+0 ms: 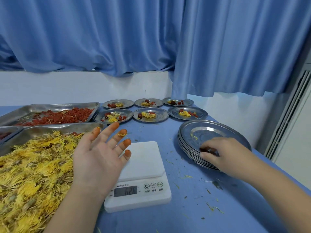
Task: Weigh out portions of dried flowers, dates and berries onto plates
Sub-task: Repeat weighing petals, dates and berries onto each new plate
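here, the dried flowers [33, 167] lie heaped, yellow and shaggy.

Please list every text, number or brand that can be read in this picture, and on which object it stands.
White digital kitchen scale, front panel:
"开/关" under the power button
"单位" under the g/oz button
"去皮" under the zero button
Brand beside the logo: too blurred to read.
Grey display: digits too faint to read.

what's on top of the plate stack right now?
On the plate stack: one loose yellow petal and the right hand, fingers on the near rim over something small and dark. What that is, and the plate beneath the hand, are covered.
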`<act>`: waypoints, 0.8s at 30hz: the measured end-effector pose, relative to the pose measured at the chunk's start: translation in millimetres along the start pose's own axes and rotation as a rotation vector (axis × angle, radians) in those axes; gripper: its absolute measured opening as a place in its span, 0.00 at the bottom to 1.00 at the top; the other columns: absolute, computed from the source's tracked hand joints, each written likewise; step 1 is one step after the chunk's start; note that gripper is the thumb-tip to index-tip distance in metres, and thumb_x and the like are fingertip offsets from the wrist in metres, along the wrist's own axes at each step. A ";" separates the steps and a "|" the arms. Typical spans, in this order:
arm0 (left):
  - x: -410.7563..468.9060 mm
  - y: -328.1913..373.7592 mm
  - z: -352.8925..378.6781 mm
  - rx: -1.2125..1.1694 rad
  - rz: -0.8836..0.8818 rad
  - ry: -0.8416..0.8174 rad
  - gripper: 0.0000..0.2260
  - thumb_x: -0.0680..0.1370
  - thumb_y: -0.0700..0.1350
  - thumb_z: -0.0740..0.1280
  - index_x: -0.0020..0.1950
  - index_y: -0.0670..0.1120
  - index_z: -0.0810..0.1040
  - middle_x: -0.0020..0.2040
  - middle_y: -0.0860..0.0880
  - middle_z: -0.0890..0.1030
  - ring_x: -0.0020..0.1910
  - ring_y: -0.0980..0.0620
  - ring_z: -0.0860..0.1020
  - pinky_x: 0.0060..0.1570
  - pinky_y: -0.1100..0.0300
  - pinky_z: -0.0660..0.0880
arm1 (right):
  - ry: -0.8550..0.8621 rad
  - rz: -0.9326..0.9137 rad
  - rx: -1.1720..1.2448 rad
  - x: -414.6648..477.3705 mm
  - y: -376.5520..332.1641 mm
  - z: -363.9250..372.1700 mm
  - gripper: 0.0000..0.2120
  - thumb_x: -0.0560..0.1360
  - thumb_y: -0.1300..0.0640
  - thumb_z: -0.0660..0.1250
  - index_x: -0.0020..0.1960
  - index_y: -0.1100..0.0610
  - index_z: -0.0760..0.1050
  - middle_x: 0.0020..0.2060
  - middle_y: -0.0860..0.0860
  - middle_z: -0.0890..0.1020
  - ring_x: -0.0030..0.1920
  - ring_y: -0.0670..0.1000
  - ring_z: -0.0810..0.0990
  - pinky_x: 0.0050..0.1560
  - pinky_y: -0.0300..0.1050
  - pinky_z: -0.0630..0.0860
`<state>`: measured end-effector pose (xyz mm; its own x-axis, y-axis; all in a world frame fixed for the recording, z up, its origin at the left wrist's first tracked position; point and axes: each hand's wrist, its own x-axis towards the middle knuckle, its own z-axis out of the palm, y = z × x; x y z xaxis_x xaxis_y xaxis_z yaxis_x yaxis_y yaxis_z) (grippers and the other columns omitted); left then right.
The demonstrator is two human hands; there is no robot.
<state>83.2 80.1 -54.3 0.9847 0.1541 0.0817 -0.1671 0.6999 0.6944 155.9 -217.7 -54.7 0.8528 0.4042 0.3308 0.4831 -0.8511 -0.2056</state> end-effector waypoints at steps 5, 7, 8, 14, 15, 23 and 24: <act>-0.9 0.9 -0.3 0.006 0.019 0.006 0.17 0.67 0.56 0.66 0.47 0.48 0.87 0.44 0.47 0.82 0.39 0.49 0.80 0.43 0.54 0.70 | 0.096 0.036 -0.087 -2.9 -12.9 1.7 0.06 0.69 0.49 0.67 0.41 0.51 0.79 0.33 0.47 0.81 0.37 0.50 0.78 0.39 0.46 0.77; -1.2 0.3 0.4 0.014 0.017 0.015 0.18 0.66 0.56 0.67 0.48 0.48 0.87 0.44 0.47 0.82 0.38 0.48 0.80 0.43 0.54 0.69 | 0.106 0.059 -0.115 -2.6 -15.9 2.8 0.06 0.68 0.50 0.66 0.41 0.51 0.79 0.33 0.47 0.81 0.37 0.51 0.78 0.38 0.45 0.77; -1.4 0.0 0.9 0.017 0.016 0.019 0.18 0.66 0.56 0.67 0.48 0.48 0.87 0.44 0.47 0.82 0.38 0.48 0.80 0.43 0.54 0.69 | 0.109 0.071 -0.114 -2.4 -16.6 3.2 0.06 0.68 0.50 0.66 0.42 0.50 0.79 0.34 0.46 0.81 0.37 0.51 0.78 0.38 0.45 0.76; -3.3 0.2 2.3 0.012 0.002 0.038 0.17 0.74 0.56 0.62 0.47 0.48 0.87 0.44 0.47 0.82 0.38 0.49 0.80 0.43 0.54 0.69 | 0.157 0.091 0.018 -4.1 -19.2 4.5 0.08 0.69 0.51 0.72 0.47 0.50 0.81 0.38 0.42 0.82 0.41 0.45 0.79 0.43 0.42 0.76; -3.5 0.4 2.4 0.007 0.003 0.044 0.17 0.74 0.56 0.62 0.47 0.48 0.86 0.44 0.47 0.82 0.38 0.49 0.80 0.43 0.54 0.69 | 0.161 0.090 0.050 -4.8 -19.7 2.8 0.06 0.69 0.50 0.73 0.45 0.50 0.81 0.36 0.41 0.81 0.39 0.44 0.78 0.42 0.42 0.75; -5.2 1.3 3.8 0.002 0.008 0.058 0.17 0.75 0.56 0.61 0.49 0.47 0.85 0.43 0.47 0.82 0.37 0.49 0.79 0.42 0.55 0.69 | 0.283 0.144 0.127 -7.2 -23.2 -5.8 0.04 0.67 0.53 0.76 0.37 0.46 0.81 0.31 0.40 0.81 0.36 0.44 0.78 0.41 0.46 0.76; -5.2 1.5 4.1 0.001 0.008 0.058 0.17 0.75 0.56 0.61 0.48 0.47 0.86 0.42 0.47 0.82 0.37 0.49 0.79 0.42 0.55 0.69 | 0.286 0.158 0.124 -6.8 -22.9 -5.3 0.05 0.67 0.53 0.76 0.37 0.45 0.81 0.30 0.39 0.80 0.36 0.41 0.77 0.40 0.45 0.75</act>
<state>78.1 77.5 -50.8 0.9789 0.1993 0.0457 -0.1745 0.6977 0.6948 138.0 -202.8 -47.3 0.8373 0.1453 0.5271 0.3847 -0.8416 -0.3792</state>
